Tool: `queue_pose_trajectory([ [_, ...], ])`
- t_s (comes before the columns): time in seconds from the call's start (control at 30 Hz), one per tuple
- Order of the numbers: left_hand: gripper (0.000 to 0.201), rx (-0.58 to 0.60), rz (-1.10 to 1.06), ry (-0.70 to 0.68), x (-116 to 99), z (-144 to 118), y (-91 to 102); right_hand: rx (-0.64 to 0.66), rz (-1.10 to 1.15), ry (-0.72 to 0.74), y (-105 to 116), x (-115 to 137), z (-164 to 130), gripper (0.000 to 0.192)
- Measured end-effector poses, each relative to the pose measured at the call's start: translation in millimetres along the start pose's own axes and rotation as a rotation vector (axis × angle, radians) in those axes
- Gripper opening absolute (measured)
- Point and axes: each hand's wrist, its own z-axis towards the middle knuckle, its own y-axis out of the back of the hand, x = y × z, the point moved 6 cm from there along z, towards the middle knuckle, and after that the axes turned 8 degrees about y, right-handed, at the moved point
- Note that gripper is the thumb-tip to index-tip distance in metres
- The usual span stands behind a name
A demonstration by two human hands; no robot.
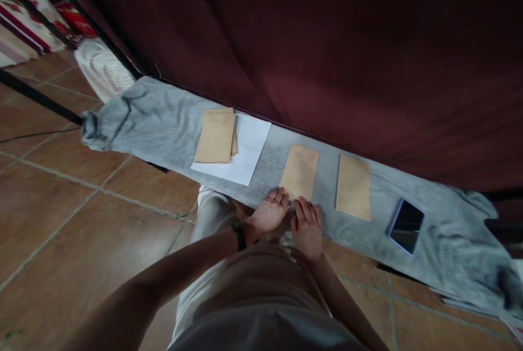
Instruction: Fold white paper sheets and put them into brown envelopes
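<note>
- Hands low at the near edge of the bench (pixel 163 122), which is draped in grey cloth: left hand (pixel 269 213) and right hand (pixel 307 228) lie flat side by side, fingers stretched out and gripping nothing, fingertips just touching the near end of the middle envelope (pixel 299 171).
- Open grey cloth runs toward 9 o'clock and 3 o'clock from the hands; a dark red curtain (pixel 327 40) closes off the far side at 12 o'clock.
- Second envelope (pixel 353 186) lies just beside the first, toward 2 o'clock; a phone (pixel 406 226) sits face up farther along at 3 o'clock.
- Toward 10 o'clock, an envelope stack (pixel 216 135) rests on a white sheet (pixel 249 155).
- Bench's right end is cut off and blurred; whatever print the envelopes carry is too dim to read.
</note>
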Motion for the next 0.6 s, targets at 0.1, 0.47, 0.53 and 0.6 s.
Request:
queue_pose_trajectory([
  [0.1,0.040,-0.051,-0.172,0.218,13,13,5.7,-0.026,-0.006,-0.008,3,4,4,0.048],
  [0.47,0.056,0.017,-0.810,0.588,49,51,-14.2,-0.021,-0.036,-0.130,8,8,17,0.043],
  [0.53,0.053,0.004,-0.938,0.551,43,53,-13.1,-0.020,-0.064,-0.156,11,9,24,0.040],
  [0.6,0.050,-0.022,-1.025,0.479,34,54,-7.7,-0.023,-0.092,-0.185,15,6,33,0.036],
])
